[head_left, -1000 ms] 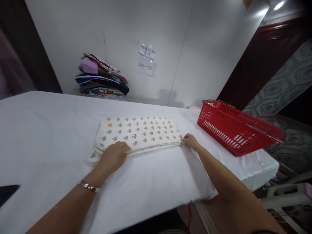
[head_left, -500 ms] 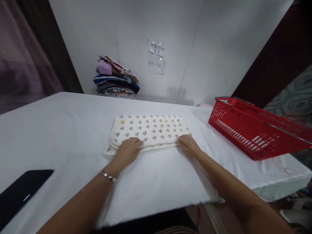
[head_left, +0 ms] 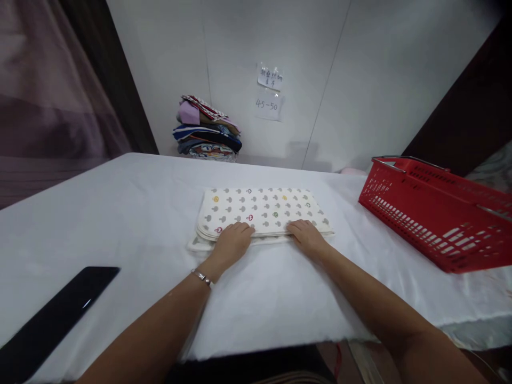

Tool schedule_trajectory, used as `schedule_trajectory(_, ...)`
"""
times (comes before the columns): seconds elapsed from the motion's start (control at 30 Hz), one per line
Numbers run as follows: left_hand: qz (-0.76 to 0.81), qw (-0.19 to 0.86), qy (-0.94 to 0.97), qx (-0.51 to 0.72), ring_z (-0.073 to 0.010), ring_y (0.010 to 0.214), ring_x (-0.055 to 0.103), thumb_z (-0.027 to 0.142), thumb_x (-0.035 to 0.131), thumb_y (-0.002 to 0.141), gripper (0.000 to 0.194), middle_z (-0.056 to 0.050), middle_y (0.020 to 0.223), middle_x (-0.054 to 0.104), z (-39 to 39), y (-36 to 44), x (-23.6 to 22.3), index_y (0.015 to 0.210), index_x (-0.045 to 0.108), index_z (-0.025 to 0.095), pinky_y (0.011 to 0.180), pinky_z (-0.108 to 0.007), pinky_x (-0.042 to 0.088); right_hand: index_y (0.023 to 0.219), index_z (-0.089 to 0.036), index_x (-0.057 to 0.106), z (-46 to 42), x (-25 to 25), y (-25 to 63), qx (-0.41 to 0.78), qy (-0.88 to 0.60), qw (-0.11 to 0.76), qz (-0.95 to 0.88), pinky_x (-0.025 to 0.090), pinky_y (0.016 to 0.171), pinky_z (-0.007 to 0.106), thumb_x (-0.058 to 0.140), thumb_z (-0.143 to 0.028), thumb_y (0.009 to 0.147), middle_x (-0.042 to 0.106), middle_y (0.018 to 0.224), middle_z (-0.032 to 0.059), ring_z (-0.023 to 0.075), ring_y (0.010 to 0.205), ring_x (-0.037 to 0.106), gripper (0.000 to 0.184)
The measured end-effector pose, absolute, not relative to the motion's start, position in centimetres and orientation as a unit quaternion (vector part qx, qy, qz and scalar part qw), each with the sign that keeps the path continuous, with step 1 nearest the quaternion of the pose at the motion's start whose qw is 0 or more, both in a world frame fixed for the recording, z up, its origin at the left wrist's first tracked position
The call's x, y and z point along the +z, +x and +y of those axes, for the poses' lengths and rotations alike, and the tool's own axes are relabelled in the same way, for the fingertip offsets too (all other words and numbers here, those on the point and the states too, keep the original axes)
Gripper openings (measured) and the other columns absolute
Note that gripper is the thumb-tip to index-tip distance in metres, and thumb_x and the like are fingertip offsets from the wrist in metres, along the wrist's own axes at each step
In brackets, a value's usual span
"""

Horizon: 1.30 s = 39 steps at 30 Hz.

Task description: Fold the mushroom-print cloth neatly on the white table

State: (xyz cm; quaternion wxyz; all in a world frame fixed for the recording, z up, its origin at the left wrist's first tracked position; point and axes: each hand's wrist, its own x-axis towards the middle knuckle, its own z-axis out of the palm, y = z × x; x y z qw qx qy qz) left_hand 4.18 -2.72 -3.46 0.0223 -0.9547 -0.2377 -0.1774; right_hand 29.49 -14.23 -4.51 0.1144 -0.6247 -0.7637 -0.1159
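Note:
A folded cream cloth (head_left: 262, 209) printed with small grey mushrooms lies flat in the middle of the white table (head_left: 120, 213). My left hand (head_left: 232, 242), with a metal bracelet at the wrist, rests on the cloth's near edge, fingers curled onto the layered fold. My right hand (head_left: 306, 238) lies on the same near edge a little to the right, fingers bent down over the fold. Both hands press or pinch the edge; the fingertips are partly tucked out of sight.
A red plastic basket (head_left: 436, 210) with metal handles stands at the right of the table. A stack of folded coloured clothes (head_left: 208, 130) sits against the back wall under two paper notes (head_left: 270, 90). A flat black object (head_left: 56, 320) lies at the near left.
My right hand has slid left along the cloth's near edge from its right corner toward the middle, closer to my left hand. The view has swung, so everything sits further right.

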Motion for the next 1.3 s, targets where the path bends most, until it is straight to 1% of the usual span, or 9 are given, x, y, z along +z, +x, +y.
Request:
schedule_trajectory(0.1,-0.225,0.007,-0.961,-0.158,-0.0192,0.087,0.052,0.013,0.044,0.084,0.020,-0.004,0.092,0.060,-2.7,3.9,-3.4,0.095,0.060,0.019,0.073,-0.033,0.040,0.103,-0.015,0.058,-14.2,-5.2,29.5,-0.120,-0.630,0.135,-0.755,0.038,0.080,0.033,0.041,-0.005,0.080,0.062,0.104,0.0110,0.0214,0.093,0.051,0.030)
schedule_trajectory(0.23,-0.221,-0.021,-0.967,-0.128,-0.0193,0.085,0.051,0.013,0.044,0.083,0.019,-0.003,0.089,0.059,-2.8,3.8,-3.3,0.088,0.061,0.020,0.071,-0.033,0.039,0.103,-0.016,0.057,-14.4,-5.7,29.6,-0.098,-0.635,0.151,-0.751,0.039,0.080,0.033,0.040,-0.004,0.078,0.062,0.101,0.0093,0.0212,0.091,0.051,0.032)
schedule_trajectory(0.37,-0.238,-0.056,-0.960,-0.134,-0.0193,0.087,0.052,0.015,0.043,0.083,0.020,-0.004,0.089,0.058,-2.8,3.7,-3.1,0.090,0.061,0.021,0.072,-0.033,0.040,0.106,-0.019,0.056,-14.8,-5.4,29.5,-0.074,-0.631,0.177,-0.752,0.039,0.081,0.035,0.040,-0.006,0.078,0.062,0.103,0.0087,0.0213,0.092,0.051,0.034)
schedule_trajectory(0.5,-0.254,-0.099,-0.949,-0.158,-0.0185,0.089,0.053,0.018,0.042,0.084,0.022,-0.004,0.090,0.059,-2.6,3.6,-3.4,0.096,0.060,0.022,0.073,-0.031,0.041,0.113,-0.019,0.054,-15.2,-5.1,29.2,-0.072,-0.608,0.203,-0.764,0.038,0.085,0.037,0.043,-0.008,0.079,0.059,0.111,0.0104,0.0225,0.100,0.050,0.036)
schedule_trajectory(0.67,-0.281,-0.134,-0.933,-0.183,-0.0177,0.090,0.054,0.022,0.042,0.086,0.024,-0.003,0.092,0.060,-2.5,3.7,-3.5,0.101,0.060,0.022,0.072,-0.030,0.041,0.118,-0.020,0.051,-14.8,-5.0,29.0,-0.073,-0.633,0.178,-0.750,0.037,0.087,0.037,0.044,-0.010,0.082,0.058,0.117,0.0087,0.0223,0.105,0.049,0.038)
schedule_trajectory(0.83,-0.294,-0.167,-0.922,-0.189,-0.0160,0.084,0.055,0.022,0.043,0.086,0.019,-0.001,0.086,0.059,-2.5,3.7,-3.1,0.092,0.060,0.021,0.071,-0.028,0.040,0.120,-0.018,0.050,-14.1,-4.8,28.2,-0.089,-0.654,0.139,-0.738,0.036,0.087,0.037,0.043,-0.005,0.080,0.060,0.115,0.0094,0.0225,0.103,0.051,0.042)
schedule_trajectory(0.93,-0.287,-0.148,-0.928,-0.185,-0.0167,0.086,0.054,0.021,0.042,0.086,0.019,-0.002,0.087,0.059,-2.5,3.6,-3.0,0.093,0.060,0.021,0.072,-0.029,0.040,0.112,-0.017,0.054,-14.0,-4.9,28.1,-0.109,-0.658,0.149,-0.730,0.036,0.086,0.037,0.041,-0.001,0.077,0.061,0.110,0.0104,0.0226,0.100,0.052,0.041)
schedule_trajectory(1.1,-0.257,-0.066,-0.952,-0.151,-0.0189,0.087,0.052,0.014,0.043,0.083,0.020,-0.004,0.087,0.059,-3.1,3.6,-3.0,0.089,0.061,0.021,0.070,-0.032,0.039,0.099,-0.017,0.058,-14.4,-5.4,28.6,-0.114,-0.644,0.175,-0.736,0.040,0.081,0.035,0.042,-0.001,0.076,0.063,0.104,0.0096,0.0218,0.096,0.053,0.033)
schedule_trajectory(1.3,-0.242,-0.023,-0.961,-0.135,-0.0176,0.083,0.050,0.008,0.041,0.082,0.024,-0.004,0.089,0.057,-3.7,3.5,-2.6,0.083,0.062,0.020,0.067,-0.031,0.038,0.096,-0.018,0.060,-14.7,-5.6,28.7,-0.107,-0.618,0.206,-0.751,0.041,0.081,0.036,0.042,-0.003,0.077,0.060,0.107,0.0103,0.0222,0.099,0.050,0.030)
